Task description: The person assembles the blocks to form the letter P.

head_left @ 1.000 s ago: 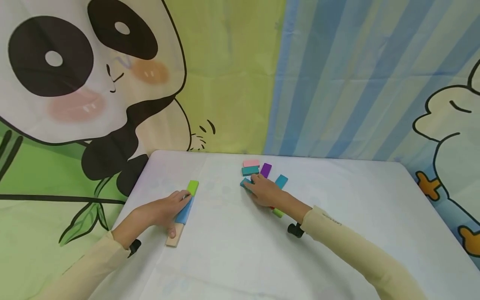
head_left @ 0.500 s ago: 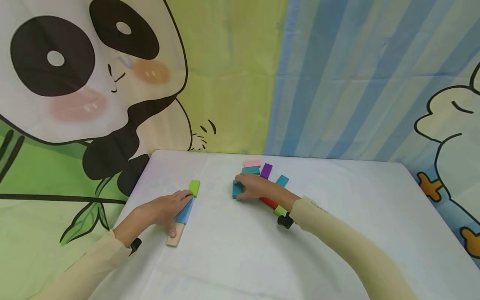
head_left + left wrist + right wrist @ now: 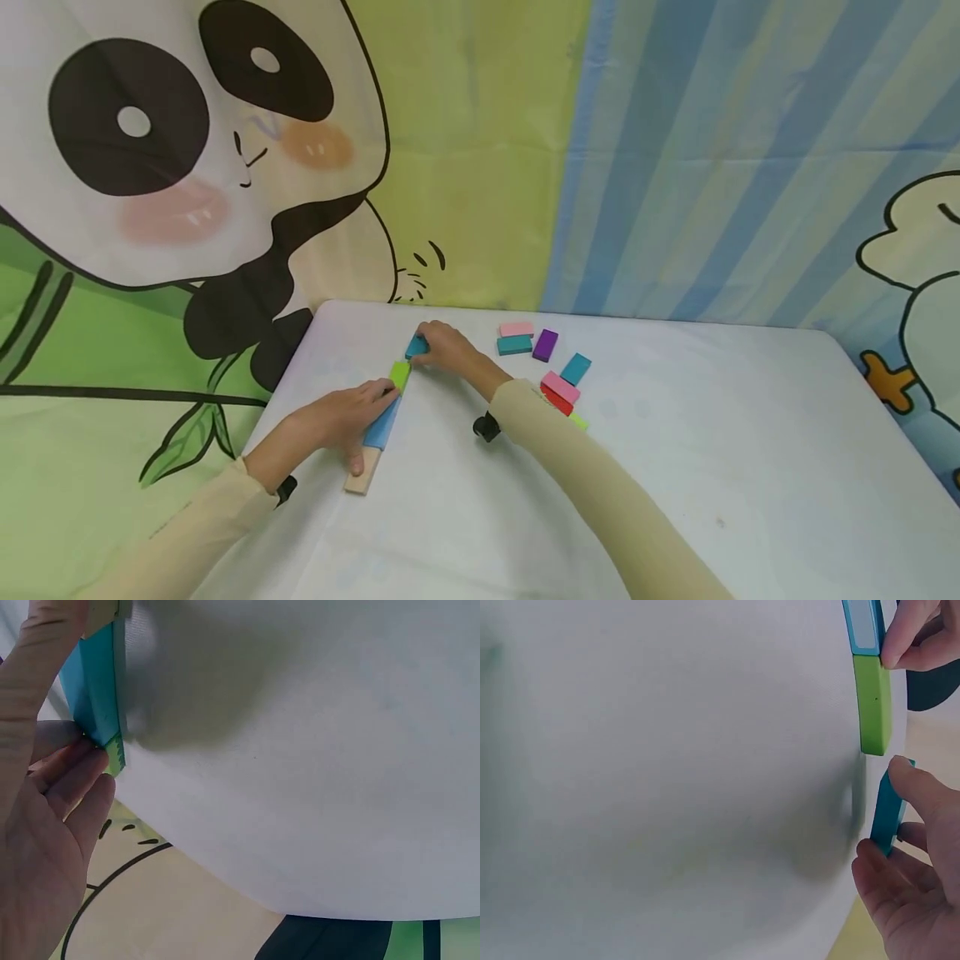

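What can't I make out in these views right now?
Head view: the right sleeve hides part of the loose green block.
Head view: the left hand covers part of the blue block.
Head view: the right hand covers part of the held teal block.
Left wrist view: the top edge cuts off the wooden block.
Right wrist view: the right edge cuts off both hands.

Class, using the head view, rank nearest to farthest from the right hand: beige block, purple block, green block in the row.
1. Green block, just left of the right hand
2. Purple block, off to the right
3. Beige block, in the left foreground
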The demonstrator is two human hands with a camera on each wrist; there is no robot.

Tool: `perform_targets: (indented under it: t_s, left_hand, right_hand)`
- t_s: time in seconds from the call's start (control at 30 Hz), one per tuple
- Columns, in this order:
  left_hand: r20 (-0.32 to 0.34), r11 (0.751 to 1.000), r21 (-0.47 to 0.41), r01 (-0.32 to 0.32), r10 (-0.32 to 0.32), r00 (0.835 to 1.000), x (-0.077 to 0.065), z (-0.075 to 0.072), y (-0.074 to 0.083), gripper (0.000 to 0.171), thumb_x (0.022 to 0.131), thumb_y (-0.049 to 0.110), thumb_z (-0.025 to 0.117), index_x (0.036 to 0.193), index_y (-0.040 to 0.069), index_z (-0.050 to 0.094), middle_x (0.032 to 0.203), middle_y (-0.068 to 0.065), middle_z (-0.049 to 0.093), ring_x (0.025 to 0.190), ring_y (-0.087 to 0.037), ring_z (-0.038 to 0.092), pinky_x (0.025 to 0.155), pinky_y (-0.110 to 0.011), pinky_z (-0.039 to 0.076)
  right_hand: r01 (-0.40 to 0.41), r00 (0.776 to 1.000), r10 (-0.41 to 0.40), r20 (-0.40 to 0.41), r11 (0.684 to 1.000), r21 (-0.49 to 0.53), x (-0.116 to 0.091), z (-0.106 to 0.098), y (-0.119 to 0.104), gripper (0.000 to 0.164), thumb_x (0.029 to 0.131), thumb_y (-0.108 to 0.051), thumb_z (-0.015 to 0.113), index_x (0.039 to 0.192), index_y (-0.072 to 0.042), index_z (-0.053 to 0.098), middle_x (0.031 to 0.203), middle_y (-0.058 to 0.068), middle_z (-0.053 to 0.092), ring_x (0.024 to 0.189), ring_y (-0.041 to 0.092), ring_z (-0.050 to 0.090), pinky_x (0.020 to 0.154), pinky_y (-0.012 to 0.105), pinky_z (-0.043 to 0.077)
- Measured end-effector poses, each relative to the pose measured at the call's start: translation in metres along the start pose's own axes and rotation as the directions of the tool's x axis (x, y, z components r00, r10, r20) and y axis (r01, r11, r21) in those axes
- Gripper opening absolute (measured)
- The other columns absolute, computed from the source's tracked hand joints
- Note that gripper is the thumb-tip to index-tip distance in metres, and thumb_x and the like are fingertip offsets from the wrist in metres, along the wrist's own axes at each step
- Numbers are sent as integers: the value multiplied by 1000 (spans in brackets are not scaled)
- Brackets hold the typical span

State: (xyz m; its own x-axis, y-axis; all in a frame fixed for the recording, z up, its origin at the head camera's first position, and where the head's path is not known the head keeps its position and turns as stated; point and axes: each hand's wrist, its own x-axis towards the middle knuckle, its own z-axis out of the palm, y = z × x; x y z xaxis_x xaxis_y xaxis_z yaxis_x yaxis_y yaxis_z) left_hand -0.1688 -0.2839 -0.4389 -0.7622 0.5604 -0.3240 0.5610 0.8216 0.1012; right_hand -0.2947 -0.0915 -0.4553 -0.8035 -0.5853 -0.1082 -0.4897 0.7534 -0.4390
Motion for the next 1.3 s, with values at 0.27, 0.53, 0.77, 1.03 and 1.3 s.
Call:
perform_targets:
  t_s: [0.27,0.53,0.77,1.03,1.3]
  left_hand:
    - [1,1000,-3,10,-10,1000,-1,-2,4,128,52,62,84,149,-2,30,146,-16,33,125,-27,45,100,-44,48]
    - [17,1000,-1,22,-22,1000,3,-8,6,128,52,56,87,150,-2,28,153,-17,27,132,-29,41,104,-46,45]
    - [73,997,-30,70,-68,995,1,-7,8,132,51,54,87,153,0,22,163,-16,15,145,-33,31,107,-50,41]
    - [98,994,-64,90,-84,992,0,-1,10,133,51,57,86,154,4,21,163,-12,17,143,-32,35,107,-50,42]
    - [77,995,-77,64,-58,995,1,-3,7,133,50,56,86,153,1,21,163,-15,17,142,-34,36,107,-51,42]
  right_hand:
    - [0,999,1,34,1000,-15,14,7,-5,52,92,-38,65,132,-8,53,124,5,61,105,14,57,91,26,49]
    - [51,997,-40,59,982,-184,14,8,-9,41,98,-41,54,127,-12,54,121,3,62,106,18,57,90,31,49]
    - [116,991,-76,107,887,-446,-8,4,-15,58,100,-49,44,150,-21,37,159,6,31,143,23,37,111,38,40]
    - [225,972,-153,180,828,-513,-71,-70,26,39,100,-21,51,139,-19,52,149,11,45,139,30,42,112,47,38]
    - [142,976,-44,215,875,-462,-114,-54,112,45,97,-17,55,141,-18,50,153,15,37,134,36,44,103,45,48]
